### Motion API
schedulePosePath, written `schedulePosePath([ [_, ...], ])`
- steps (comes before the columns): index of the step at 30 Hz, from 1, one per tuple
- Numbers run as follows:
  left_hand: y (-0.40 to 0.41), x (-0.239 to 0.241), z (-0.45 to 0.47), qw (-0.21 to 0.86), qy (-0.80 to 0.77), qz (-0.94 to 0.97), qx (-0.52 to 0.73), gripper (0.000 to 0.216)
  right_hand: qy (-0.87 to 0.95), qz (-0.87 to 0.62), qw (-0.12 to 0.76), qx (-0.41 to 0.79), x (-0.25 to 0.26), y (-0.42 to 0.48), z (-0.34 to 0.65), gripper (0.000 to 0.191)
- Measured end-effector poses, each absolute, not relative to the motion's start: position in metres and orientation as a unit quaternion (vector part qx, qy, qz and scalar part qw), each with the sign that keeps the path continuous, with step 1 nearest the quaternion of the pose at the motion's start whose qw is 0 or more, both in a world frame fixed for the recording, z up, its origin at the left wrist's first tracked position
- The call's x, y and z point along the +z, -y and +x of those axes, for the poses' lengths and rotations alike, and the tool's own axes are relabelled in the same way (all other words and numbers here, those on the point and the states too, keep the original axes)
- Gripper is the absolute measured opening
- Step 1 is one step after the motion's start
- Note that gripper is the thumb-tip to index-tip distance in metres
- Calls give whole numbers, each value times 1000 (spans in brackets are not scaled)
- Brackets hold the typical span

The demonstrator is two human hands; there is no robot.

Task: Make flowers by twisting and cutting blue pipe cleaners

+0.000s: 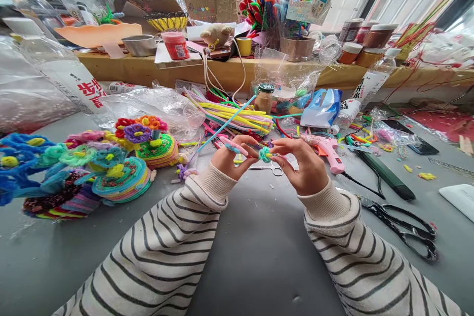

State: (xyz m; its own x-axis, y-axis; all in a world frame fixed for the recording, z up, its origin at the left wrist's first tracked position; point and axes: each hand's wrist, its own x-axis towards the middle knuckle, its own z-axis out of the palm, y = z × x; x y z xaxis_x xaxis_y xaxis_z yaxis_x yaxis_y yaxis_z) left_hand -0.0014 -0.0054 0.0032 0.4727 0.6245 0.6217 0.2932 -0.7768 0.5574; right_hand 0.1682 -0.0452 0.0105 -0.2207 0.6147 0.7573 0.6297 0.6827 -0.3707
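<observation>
Both hands meet above the grey table (255,237). My left hand (231,157) pinches a long light-blue pipe cleaner (225,126) that runs up and to the right from it. My right hand (301,165) pinches a small teal coil of pipe cleaner (265,154) between thumb and fingers. The blue strand meets the coil between the two hands. Small scissors (272,169) lie on the table just behind the hands. Both arms wear striped cream sleeves.
Finished pipe-cleaner flowers and discs (122,177) lie at the left. A pile of yellow and pink pipe cleaners (240,116), a jar (264,98), a pink glue gun (328,150) and black scissors (405,227) lie behind and right. A cluttered wooden shelf (229,71) runs along the back.
</observation>
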Motion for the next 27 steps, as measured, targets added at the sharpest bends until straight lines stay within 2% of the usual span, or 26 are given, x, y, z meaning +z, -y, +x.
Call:
schedulePosePath([
  [8,6,3,-2,221,-284,824,438,27,789,-404,462,-30,11,41,169,21],
  [16,8,6,-1,233,-289,815,445,20,776,-420,469,-19,13,43,169,9],
  [27,9,7,0,234,-284,819,440,17,774,-413,480,-11,14,43,167,8],
])
